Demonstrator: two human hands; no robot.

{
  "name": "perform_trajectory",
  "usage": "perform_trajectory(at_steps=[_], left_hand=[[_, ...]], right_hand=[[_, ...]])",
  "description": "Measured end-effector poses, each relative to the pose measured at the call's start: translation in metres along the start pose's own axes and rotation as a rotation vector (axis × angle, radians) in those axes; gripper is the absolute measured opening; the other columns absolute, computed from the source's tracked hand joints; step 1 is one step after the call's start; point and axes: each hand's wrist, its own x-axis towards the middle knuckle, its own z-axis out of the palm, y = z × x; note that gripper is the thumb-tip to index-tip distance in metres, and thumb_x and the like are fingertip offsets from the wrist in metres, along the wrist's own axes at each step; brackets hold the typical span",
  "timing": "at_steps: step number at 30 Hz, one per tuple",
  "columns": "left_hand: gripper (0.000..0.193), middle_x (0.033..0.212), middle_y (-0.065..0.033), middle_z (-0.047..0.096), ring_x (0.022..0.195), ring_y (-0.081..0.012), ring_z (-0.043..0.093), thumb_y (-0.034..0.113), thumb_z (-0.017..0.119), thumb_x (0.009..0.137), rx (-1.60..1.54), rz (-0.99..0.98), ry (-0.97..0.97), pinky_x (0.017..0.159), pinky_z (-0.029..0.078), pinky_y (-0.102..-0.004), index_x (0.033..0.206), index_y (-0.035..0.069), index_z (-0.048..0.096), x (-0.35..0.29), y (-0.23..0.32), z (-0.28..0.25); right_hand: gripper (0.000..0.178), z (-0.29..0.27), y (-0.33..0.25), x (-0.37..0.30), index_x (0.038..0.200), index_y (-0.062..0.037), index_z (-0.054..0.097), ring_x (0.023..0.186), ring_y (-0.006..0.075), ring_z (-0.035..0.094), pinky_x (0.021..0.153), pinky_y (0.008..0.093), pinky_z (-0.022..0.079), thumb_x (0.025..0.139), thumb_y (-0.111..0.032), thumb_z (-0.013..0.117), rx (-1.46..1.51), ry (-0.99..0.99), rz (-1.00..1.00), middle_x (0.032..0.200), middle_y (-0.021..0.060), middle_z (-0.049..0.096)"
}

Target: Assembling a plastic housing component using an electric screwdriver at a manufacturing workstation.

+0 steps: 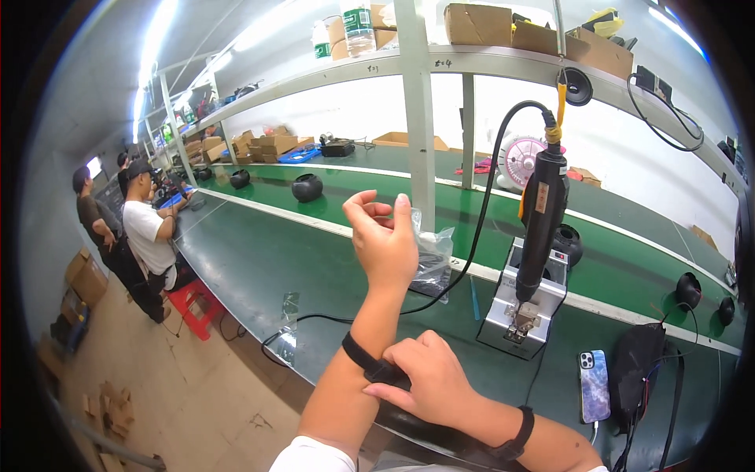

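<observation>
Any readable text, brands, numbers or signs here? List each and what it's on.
Locations only, wording not copied:
Pale shelf beam: two short dark handwritten marks.
Large bottle: printed green label.
Black power screwdriver: pale label, print too small to read.
Black wristband under the right hand: no text visible.
Anything else: too small or blurred.

black wristband (359, 355) | slim strap, bulkier dark block (391, 376) | wraps around the left forearm (338, 401) below the wrist, slanting across it | block sits gripped by the right fingers (403, 359), partly covered | fastening is hidden
</observation>
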Motion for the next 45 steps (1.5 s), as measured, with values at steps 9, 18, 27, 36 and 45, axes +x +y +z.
perform_trajectory(at_steps=[9, 18, 27, 36, 45], left_hand=[[0.037, 0.089, -0.0074, 0.058, 0.069, -0.0276, 0.059, 0.021, 0.073, 0.084, 0.426, 0.651, -0.282, 0.061, 0.049, -0.0397, 0.113, 0.007, 0.055, -0.015, -0.034, 0.027], [0.028, 0.081, -0.0084, 0.061, 0.069, -0.0313, 0.063, 0.021, 0.072, 0.084, 0.476, 0.849, -0.785, 0.061, 0.050, -0.0401, 0.104, 0.009, 0.056, -0.029, 0.003, 0.051], [0.025, 0.066, 0.0047, 0.035, 0.052, -0.0083, 0.035, 0.035, 0.056, 0.101, -1.335, -0.910, -0.229, 0.050, 0.034, -0.0260, 0.096, 0.011, 0.048, 0.038, 0.015, 0.023], [0.011, 0.070, -0.0043, 0.053, 0.057, -0.0210, 0.053, 0.011, 0.071, 0.082, 0.133, 1.098, -0.033, 0.052, 0.042, -0.0328, 0.084, 0.010, 0.060, 0.014, 0.018, 0.059], [0.014, 0.074, -0.0037, 0.050, 0.059, -0.0138, 0.050, 0.008, 0.062, 0.089, -0.008, 0.970, -0.076, 0.054, 0.040, -0.0299, 0.100, 0.009, 0.053, -0.001, 0.054, 0.030]], right_hand=[[0.030, -0.018, 0.025, 0.005, 0.084, -0.0073, 0.063, 0.080, 0.0227, 0.044, 0.074, 0.0330, 0.039, 0.085, -0.033, 0.078, 0.324, -0.237, -0.072, 0.079, 0.0016, 0.056], [0.032, -0.035, 0.015, 0.010, 0.082, -0.0076, 0.058, 0.083, 0.0230, 0.045, 0.079, 0.0345, 0.038, 0.089, -0.034, 0.075, 0.364, -0.281, -0.060, 0.078, 0.0016, 0.054], [0.026, -0.038, 0.050, 0.000, 0.088, -0.0113, 0.068, 0.088, 0.0231, 0.049, 0.090, 0.0364, 0.037, 0.089, -0.037, 0.074, 0.359, -0.370, -0.050, 0.085, -0.0007, 0.061], [0.022, -0.056, 0.016, 0.011, 0.088, -0.0106, 0.068, 0.086, 0.0251, 0.047, 0.085, 0.0375, 0.037, 0.091, -0.032, 0.072, 0.253, -0.352, -0.132, 0.084, 0.0016, 0.057], [0.015, -0.049, -0.002, 0.018, 0.088, -0.0090, 0.073, 0.077, 0.0231, 0.058, 0.076, 0.0356, 0.046, 0.088, -0.024, 0.075, 0.132, -0.273, -0.170, 0.079, 0.0020, 0.064]])
